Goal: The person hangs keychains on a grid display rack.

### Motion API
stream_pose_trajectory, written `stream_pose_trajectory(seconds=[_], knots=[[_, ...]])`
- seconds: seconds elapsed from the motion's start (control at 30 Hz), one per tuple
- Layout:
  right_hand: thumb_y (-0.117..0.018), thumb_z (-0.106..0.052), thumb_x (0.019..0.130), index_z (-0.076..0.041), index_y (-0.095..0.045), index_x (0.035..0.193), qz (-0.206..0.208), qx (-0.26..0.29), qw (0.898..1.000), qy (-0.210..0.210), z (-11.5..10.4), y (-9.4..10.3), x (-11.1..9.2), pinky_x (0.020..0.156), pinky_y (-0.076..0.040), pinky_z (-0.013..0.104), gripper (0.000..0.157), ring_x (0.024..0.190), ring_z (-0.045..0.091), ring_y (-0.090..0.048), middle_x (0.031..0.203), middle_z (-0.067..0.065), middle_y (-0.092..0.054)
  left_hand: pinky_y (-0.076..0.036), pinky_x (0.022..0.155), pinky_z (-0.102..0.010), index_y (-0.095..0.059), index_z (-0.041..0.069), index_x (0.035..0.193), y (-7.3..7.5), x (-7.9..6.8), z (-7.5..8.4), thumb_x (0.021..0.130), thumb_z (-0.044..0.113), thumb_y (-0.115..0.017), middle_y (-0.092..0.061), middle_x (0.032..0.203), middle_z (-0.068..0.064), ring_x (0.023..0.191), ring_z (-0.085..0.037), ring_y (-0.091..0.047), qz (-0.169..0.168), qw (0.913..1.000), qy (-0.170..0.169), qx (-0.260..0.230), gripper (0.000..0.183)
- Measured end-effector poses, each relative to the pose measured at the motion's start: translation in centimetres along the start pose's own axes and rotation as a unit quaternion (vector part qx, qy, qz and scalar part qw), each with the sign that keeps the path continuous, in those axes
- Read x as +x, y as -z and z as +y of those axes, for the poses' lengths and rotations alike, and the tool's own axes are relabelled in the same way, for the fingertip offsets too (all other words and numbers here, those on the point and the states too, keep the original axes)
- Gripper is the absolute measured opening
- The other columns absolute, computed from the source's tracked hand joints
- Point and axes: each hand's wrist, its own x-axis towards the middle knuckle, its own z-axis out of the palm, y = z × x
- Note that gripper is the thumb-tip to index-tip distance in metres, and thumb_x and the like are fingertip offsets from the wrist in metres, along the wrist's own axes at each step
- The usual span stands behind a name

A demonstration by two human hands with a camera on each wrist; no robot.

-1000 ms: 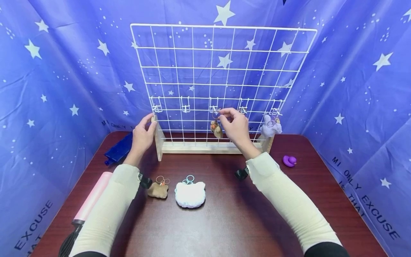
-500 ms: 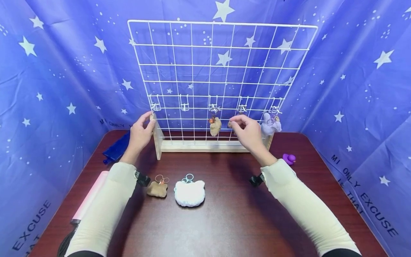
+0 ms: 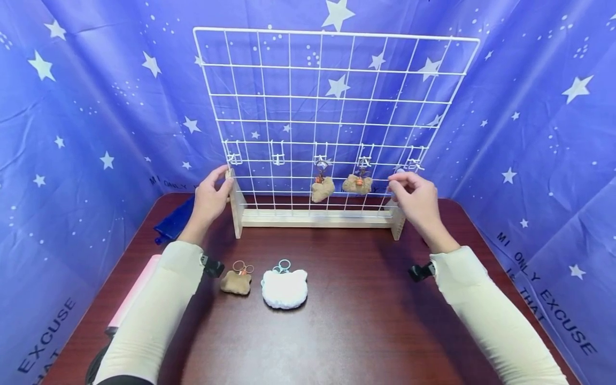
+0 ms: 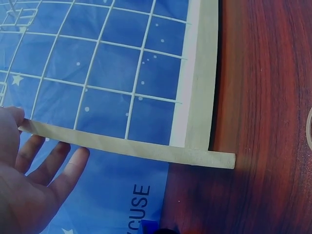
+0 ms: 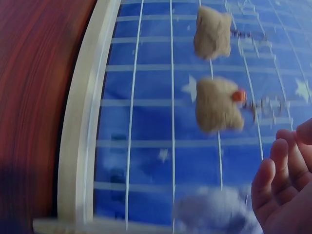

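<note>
A white wire grid rack (image 3: 315, 97) stands on a wooden base at the table's back. My left hand (image 3: 212, 192) grips its left wooden side post (image 4: 122, 146), thumb on one side and fingers on the other. Two brown plush keychains (image 3: 322, 189) hang from the middle hook and the one to its right. My right hand (image 3: 416, 200) is at the right post, fingers loosely bent with nothing visible between them. It mostly hides a grey plush keychain (image 5: 214, 209) in the head view; in the right wrist view this hangs blurred beside the fingers.
On the table lie a brown plush keychain (image 3: 236, 282) and a white plush keychain (image 3: 285, 289). A pink cylinder (image 3: 137, 291) and a dark blue object (image 3: 174, 220) lie at left, partly behind the left arm. Bare hooks (image 3: 278, 159) hang on the grid's left.
My right hand has moved right, from the middle brown plush past the second one to the grey plush, letting both brown ones hang free. My left hand stays on the post.
</note>
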Motion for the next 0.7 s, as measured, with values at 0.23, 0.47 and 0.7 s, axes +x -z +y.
stream_pose_trajectory(seconds=[0.23, 0.47, 0.7], knots=[[-0.065, -0.024, 0.095, -0.001, -0.075, 0.095, 0.075, 0.019, 0.995, -0.065, 2.3, 2.6, 0.9, 0.048, -0.047, 0.015, 0.025, 0.048, 0.001, -0.057, 0.057, -0.022, -0.06, -0.053, 0.058, -0.012, -0.057, 0.016, 0.145, 0.0, -0.1, 0.2, 0.103, 0.028, -0.059, -0.064, 0.14, -0.014, 0.081, -0.009, -0.066, 0.008, 0.9995, -0.011, 0.029, 0.043], [-0.06, -0.027, 0.096, -0.012, -0.072, 0.096, 0.105, -0.024, 0.989, -0.103, 4.9, 3.9, 2.0, 0.046, -0.044, 0.015, 0.019, 0.046, -0.005, -0.053, 0.058, -0.024, -0.055, -0.061, 0.066, -0.026, -0.057, 0.018, 0.144, 0.2, -0.6, 0.2, 0.102, 0.027, -0.06, -0.065, 0.139, -0.01, 0.09, -0.017, -0.07, 0.011, 0.9997, -0.006, 0.02, 0.043], [-0.056, -0.026, 0.101, -0.01, -0.065, 0.133, 0.016, -0.032, 0.992, -0.119, 6.7, 4.2, 2.3, 0.05, -0.053, 0.018, 0.037, 0.054, -0.006, -0.058, 0.096, -0.011, -0.065, -0.059, 0.065, -0.021, -0.059, 0.014, 0.141, 1.2, -1.8, -0.8, 0.104, 0.025, -0.056, -0.068, 0.132, -0.013, 0.093, -0.037, -0.073, -0.012, 0.9991, -0.004, 0.041, 0.039]])
